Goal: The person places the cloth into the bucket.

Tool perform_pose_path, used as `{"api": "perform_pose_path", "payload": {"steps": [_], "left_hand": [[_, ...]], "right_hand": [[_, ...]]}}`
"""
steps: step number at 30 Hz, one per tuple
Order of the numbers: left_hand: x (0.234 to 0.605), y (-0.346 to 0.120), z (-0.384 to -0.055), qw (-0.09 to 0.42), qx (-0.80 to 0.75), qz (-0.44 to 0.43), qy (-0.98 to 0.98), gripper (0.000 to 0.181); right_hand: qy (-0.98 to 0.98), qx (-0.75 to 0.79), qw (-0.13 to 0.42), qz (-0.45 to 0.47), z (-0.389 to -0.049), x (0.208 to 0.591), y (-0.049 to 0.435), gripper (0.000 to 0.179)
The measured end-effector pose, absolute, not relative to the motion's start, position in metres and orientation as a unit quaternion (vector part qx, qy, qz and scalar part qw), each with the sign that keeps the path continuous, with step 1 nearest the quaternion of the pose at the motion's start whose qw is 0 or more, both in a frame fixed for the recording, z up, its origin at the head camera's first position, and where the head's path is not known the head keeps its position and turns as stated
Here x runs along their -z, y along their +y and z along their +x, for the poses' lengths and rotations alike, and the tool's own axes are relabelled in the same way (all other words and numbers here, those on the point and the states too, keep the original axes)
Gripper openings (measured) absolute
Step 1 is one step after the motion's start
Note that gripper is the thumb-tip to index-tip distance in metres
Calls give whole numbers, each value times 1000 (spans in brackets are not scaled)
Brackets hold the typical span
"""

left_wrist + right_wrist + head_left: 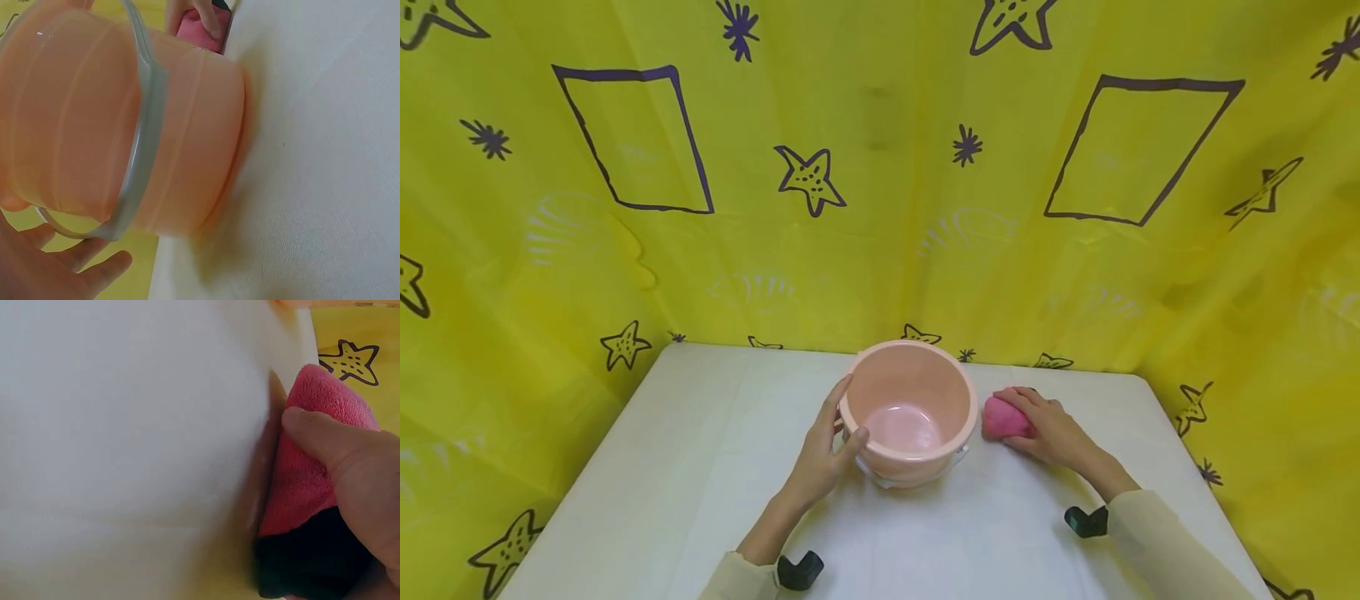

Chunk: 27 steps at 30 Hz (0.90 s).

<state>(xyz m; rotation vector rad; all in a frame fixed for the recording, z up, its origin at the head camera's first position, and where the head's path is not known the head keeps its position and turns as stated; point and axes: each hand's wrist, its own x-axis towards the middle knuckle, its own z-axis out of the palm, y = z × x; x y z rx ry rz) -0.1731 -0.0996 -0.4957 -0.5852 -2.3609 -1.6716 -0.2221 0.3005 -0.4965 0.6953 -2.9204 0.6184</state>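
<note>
A pale pink bucket (pixel 910 467) stands upright on the table, its mouth facing up and nothing inside. My left hand (pixel 820 458) touches its left side, thumb at the front of the rim and index finger along the outside. In the left wrist view, the other fingers (pixel 106 275) are spread and fairly straight beside the bucket's grey-white handle (pixel 147 119). Just right of the bucket, my right hand (pixel 1052 429) grips a folded pink cloth (pixel 1002 418) low over the table. Fuzzy terry texture and a dark green part show on the cloth (pixel 312 462) in the right wrist view.
The white-covered table (pixel 700 467) has rounded far corners. Behind it and along both sides hangs a yellow curtain (pixel 880 250) printed with dark starfish and outlined shapes. Black wrist devices (pixel 801 571) sit at both sleeve cuffs.
</note>
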Motion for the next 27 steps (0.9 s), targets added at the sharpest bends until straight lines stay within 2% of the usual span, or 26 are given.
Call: {"api": "perform_pose_path", "payload": {"steps": [10, 27], "left_hand": [[495, -99, -171, 92, 566, -192, -796, 74], [497, -100, -171, 104, 565, -195, -795, 75]], "right_hand": [[-954, -187, 9, 234, -223, 485, 305, 62], [-928, -267, 58, 253, -222, 467, 314, 60]]}}
